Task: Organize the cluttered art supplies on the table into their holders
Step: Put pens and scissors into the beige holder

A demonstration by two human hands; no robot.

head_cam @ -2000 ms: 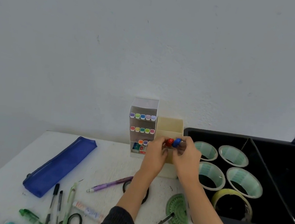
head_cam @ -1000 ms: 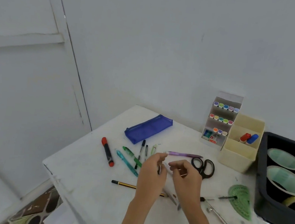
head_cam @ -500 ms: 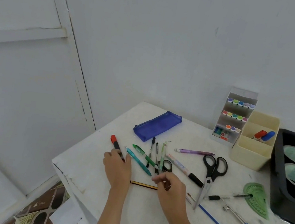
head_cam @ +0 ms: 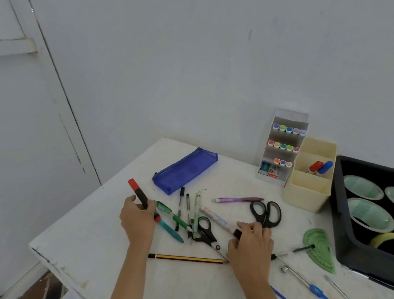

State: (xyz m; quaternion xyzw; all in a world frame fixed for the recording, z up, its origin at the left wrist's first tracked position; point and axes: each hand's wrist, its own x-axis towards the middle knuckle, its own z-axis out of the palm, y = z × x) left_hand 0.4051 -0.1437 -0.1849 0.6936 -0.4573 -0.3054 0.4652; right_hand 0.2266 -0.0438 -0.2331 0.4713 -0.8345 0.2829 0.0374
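My left hand (head_cam: 136, 221) grips a black marker with a red cap (head_cam: 137, 191), its capped end tilted up off the white table (head_cam: 110, 257). My right hand (head_cam: 251, 247) pinches the black-capped end of a white marker (head_cam: 215, 217) that lies on the table. Between my hands lie a green pen (head_cam: 173, 216), a teal pen (head_cam: 169, 229), two thin black pens (head_cam: 180, 204) and small black scissors (head_cam: 205, 231). A cream holder (head_cam: 307, 189) at the back right contains a red-capped and a blue-capped marker (head_cam: 320, 167).
A yellow-black pencil (head_cam: 188, 259) lies in front of my hands. Larger black scissors (head_cam: 266, 212), a purple pen (head_cam: 237, 199), a blue pouch (head_cam: 185, 170), a green protractor (head_cam: 319, 249) and blue pens (head_cam: 306, 283) lie around. A marker rack (head_cam: 283, 147) and a black tape bin (head_cam: 349, 245) stand at the right.
My left hand has closed on the red-capped marker and lifted it. My right hand moved right from the pencil to the white marker's black cap. Earlier, both hands put markers in the cream holder.
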